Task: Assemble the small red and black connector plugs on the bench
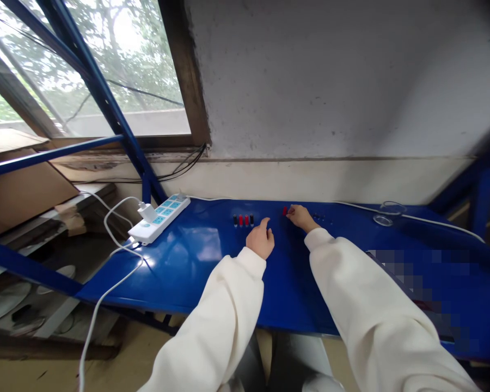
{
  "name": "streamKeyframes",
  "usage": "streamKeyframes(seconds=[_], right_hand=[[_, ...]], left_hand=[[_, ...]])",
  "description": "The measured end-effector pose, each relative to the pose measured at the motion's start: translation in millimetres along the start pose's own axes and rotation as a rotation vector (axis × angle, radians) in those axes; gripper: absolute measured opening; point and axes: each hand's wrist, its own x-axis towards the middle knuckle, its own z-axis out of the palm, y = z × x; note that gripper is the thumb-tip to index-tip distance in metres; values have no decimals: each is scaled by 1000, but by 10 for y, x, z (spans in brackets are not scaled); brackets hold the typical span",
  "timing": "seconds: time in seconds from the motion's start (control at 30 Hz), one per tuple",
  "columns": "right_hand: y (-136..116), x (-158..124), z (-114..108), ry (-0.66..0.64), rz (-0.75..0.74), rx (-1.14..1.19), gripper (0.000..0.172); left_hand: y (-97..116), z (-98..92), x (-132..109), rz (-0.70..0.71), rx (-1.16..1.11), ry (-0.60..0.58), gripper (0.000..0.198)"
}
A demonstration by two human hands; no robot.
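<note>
On the blue tabletop (212, 277) a short row of small cylinders stands side by side: a black one (235, 220) and another black one (252, 220) at the ends, a red one (240, 220) and a second red one (246, 220) between them. My left hand (261, 239) is just right of this row, holding nothing, its index finger stretched out and thumb apart. Further right, my right hand (301, 216) pinches a small red piece (285, 210) at its fingertips; its exact kind is too small to tell. Several tiny dark bits (320, 218) lie beyond that wrist.
A white power strip (163, 218) with a plug and cable is at the table's left end. A clear glass-like container (386, 215) is at the right rear, near a white cable (436, 220). Blue frame posts flank the table; a wall closes the back. A blurred-out patch covers the right front.
</note>
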Motion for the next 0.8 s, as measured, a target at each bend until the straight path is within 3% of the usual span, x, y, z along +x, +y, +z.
streamKeyframes(seconds=[0.13,0.33,0.5,0.67,0.8], right_hand=[[-22,0,-31,-17,18,-10,9],[-35,-86,-127,-74,95,-33,21],[-147,-363,-238,6,76,-65,22],[-424,-754,-237,138,-23,99,18],[-555,-957,-142,165,-26,175,24]], left_hand=[[-27,-69,40,-111,34,23,59],[-96,-102,98,-183,97,67,65],[-183,-84,138,-200,45,101,55],[-207,-87,181,-128,65,124,24],[-143,-63,198,-108,-316,64,18]])
